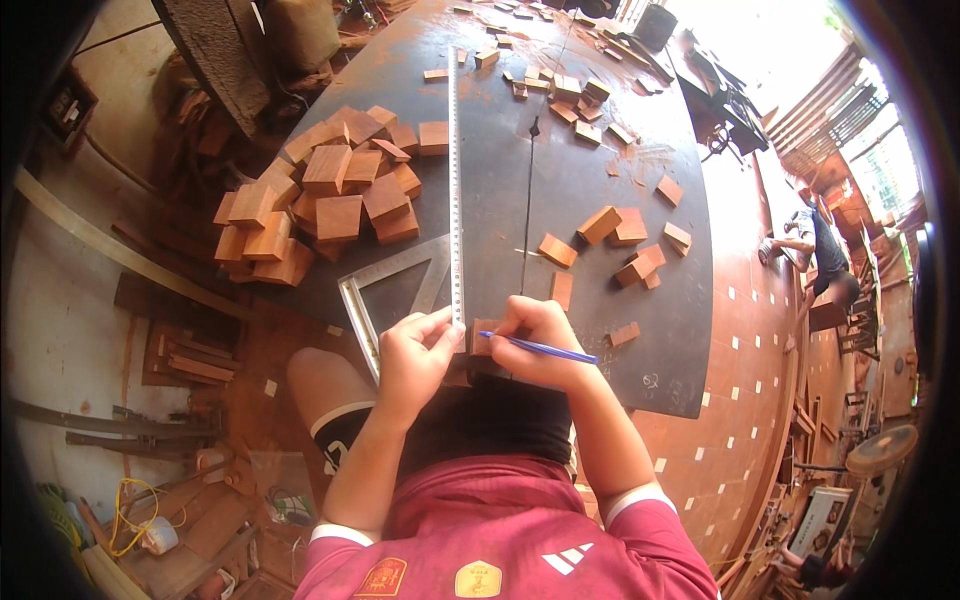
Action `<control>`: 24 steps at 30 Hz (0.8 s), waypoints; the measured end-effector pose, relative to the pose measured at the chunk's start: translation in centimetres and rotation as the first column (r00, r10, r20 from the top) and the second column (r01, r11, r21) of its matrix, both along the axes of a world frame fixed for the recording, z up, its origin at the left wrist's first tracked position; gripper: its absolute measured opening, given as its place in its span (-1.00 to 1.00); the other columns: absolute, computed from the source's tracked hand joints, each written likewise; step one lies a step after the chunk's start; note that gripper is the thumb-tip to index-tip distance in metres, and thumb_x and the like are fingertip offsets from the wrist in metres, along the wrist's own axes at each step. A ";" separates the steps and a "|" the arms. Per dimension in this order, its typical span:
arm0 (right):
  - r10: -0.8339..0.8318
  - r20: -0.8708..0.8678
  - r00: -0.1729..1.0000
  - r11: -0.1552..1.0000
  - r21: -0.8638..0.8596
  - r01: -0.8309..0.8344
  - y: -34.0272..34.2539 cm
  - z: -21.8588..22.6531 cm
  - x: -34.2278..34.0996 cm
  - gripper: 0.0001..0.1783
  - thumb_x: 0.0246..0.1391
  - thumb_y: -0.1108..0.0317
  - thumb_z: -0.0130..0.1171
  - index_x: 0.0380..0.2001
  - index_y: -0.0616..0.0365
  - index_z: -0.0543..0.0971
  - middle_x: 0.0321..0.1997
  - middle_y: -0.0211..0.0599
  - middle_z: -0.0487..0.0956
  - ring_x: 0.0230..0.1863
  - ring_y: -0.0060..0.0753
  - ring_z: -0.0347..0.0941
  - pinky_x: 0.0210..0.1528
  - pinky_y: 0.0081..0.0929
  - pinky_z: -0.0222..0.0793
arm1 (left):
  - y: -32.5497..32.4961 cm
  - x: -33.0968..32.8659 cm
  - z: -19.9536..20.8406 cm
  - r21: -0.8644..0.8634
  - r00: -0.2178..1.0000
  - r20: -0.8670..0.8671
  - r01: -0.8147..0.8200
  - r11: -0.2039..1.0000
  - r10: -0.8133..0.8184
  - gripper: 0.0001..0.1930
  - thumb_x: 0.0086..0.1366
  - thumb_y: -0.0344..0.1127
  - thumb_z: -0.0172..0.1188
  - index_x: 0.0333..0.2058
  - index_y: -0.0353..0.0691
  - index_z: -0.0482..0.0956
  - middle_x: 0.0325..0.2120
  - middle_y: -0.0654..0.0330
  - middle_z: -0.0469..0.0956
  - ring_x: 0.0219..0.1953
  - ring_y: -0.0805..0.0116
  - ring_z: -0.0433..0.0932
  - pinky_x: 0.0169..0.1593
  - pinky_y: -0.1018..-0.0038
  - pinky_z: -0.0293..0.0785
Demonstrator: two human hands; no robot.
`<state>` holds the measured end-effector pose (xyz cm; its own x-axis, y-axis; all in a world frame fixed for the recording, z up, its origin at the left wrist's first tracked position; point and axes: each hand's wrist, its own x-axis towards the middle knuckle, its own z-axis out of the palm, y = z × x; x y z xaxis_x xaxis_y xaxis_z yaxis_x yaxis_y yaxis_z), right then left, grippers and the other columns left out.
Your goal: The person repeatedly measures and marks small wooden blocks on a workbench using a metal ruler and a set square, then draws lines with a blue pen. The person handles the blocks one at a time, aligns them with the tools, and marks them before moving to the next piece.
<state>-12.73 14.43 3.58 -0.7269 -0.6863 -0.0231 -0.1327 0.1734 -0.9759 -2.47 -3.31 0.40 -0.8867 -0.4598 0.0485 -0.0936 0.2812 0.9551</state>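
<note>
My left hand [415,358] pinches the near end of a long pale ruler [455,180], which stretches away from me across the dark table [650,375]. My right hand [540,335] is closed around a blue pen [562,352]. The pen's tip is over a small wooden block [480,338] at the table's near edge, just right of the ruler's end. I cannot tell whether the tip touches the wood. Left of the ruler lies a metal triangular square [432,278], close to my left hand.
A heap of reddish wooden blocks [327,168] covers the table's left side. Several loose blocks [628,227] lie to the right, and smaller offcuts [566,88] are scattered at the far end with sawdust. Another person [825,245] is off on the tiled floor at the right.
</note>
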 end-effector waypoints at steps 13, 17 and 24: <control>0.042 -0.487 0.872 0.998 -0.026 -0.062 2.5 -0.1 0.5 -0.27 -0.12 0.37 0.56 0.17 0.19 0.50 0.18 -0.01 0.59 0.20 0.09 0.55 0.21 -0.19 0.51 | -6.4 6.9 -3.9 -0.368 0.858 -0.024 -0.485 0.794 0.513 -0.72 0.24 -0.27 0.45 -0.22 -0.25 0.55 -0.37 0.20 0.56 -0.38 0.38 0.55 -0.31 0.49 0.49; -0.099 -0.577 0.811 0.990 0.023 0.137 2.3 -1.3 1.6 -0.24 -0.13 0.31 0.59 0.17 0.19 0.50 0.14 0.05 0.59 0.14 0.12 0.57 0.16 -0.16 0.54 | -6.2 7.7 -5.5 0.270 0.907 0.108 -0.421 0.866 0.407 -0.66 0.27 -0.31 0.45 -0.14 -0.30 0.49 -0.36 0.18 0.61 -0.36 0.43 0.58 -0.32 0.52 0.49; -0.252 -0.568 0.784 0.939 0.054 0.341 1.3 -0.6 2.9 -0.09 -0.23 0.15 0.69 0.20 0.22 0.49 0.16 0.02 0.55 -0.12 -0.10 0.63 -0.08 -0.27 0.61 | -6.6 7.9 -2.6 0.715 0.976 0.165 -0.219 0.664 0.143 -0.72 0.31 -0.44 0.36 -0.07 -0.34 0.49 -0.30 0.15 0.65 -0.35 0.39 0.67 -0.25 0.44 0.66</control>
<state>-9.79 15.68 3.01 -0.8156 -0.4555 0.3568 -0.5517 0.4265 -0.7168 5.47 -9.95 -2.22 -0.7651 -0.4680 -0.4423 -0.1598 -0.5274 0.8345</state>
